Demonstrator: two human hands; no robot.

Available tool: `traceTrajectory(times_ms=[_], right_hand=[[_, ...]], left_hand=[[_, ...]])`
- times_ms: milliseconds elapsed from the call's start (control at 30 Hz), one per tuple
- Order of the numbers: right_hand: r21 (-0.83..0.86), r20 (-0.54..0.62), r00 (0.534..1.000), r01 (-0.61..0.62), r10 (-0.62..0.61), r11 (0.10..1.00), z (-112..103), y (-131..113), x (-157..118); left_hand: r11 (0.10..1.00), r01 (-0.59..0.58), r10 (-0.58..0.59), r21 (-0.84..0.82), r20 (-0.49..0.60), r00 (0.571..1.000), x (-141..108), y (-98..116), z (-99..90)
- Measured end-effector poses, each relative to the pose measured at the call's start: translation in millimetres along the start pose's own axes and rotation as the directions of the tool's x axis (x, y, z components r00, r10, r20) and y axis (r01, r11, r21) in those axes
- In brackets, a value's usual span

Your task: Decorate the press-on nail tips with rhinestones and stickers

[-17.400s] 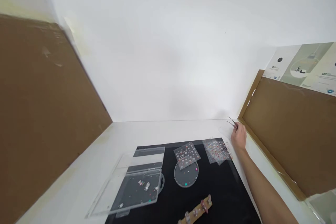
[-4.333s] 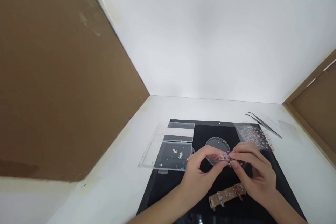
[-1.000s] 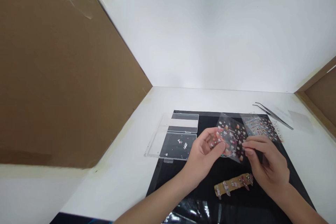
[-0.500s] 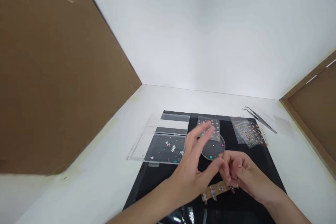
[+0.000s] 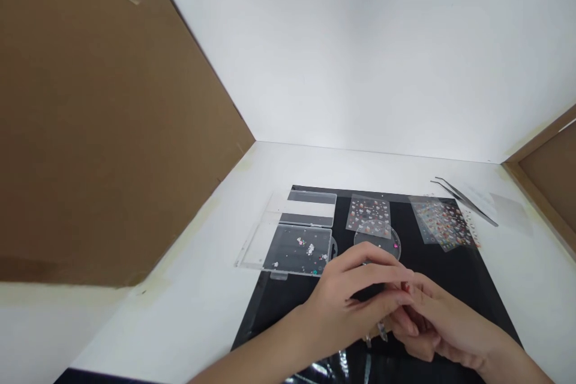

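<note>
Over the black mat, my left hand (image 5: 355, 294) and my right hand (image 5: 443, 318) meet at the fingertips. My left fingers are drawn together against the thumb at the right fingertips. A small reddish spot shows between the fingers, too small to name. My right hand is curled, with its inner fingers folded under. Below the hands, a strip with clear, decorated nail tips (image 5: 382, 331) shows only in part. Behind my left hand lies a round clear dish (image 5: 395, 239) with tiny coloured charms, partly covered by a sticker sheet (image 5: 369, 216).
An opened clear plastic case (image 5: 292, 246) with small charms lies at left. More sticker sheets (image 5: 443, 225) overlap at right, beside metal tweezers (image 5: 468, 201). Brown cardboard (image 5: 112, 132) stands at left, and a brown frame (image 5: 535, 192) at right. Shiny clear plastic lies in front.
My left hand has come down from above the round dish to the right hand, its spread fingers now closed together. The whole scene has shifted slightly right in view.
</note>
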State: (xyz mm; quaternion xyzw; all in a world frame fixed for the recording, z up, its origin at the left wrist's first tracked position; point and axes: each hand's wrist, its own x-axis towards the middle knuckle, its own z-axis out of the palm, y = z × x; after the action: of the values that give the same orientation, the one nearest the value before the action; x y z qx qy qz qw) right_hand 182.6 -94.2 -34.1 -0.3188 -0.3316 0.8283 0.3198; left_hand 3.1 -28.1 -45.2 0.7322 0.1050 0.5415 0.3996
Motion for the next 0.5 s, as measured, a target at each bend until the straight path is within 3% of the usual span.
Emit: traceTrajectory(times_ms=[267, 400, 500], right_hand=[[0.052, 0.084, 0.996, -0.009, 0.005, 0.999, 4.0, -4.7, 0.9], [0.059, 0.080, 0.997, -0.010, 0.005, 0.998, 1.3, -1.4, 0.1], [0.055, 0.045, 0.999, -0.001, -0.002, 0.999, 0.7, -1.6, 0.5]], left_hand=[[0.996, -0.050, 0.056, 0.073, -0.082, 0.995, 0.0, -3.4, 2.7], [0.999, 0.040, -0.043, -0.023, -0.122, 0.992, 2.6, 2.3, 4.5], [0.979, 0.170, -0.186, -0.111, -0.143, 0.972, 5.2, 6.1, 4.0]])
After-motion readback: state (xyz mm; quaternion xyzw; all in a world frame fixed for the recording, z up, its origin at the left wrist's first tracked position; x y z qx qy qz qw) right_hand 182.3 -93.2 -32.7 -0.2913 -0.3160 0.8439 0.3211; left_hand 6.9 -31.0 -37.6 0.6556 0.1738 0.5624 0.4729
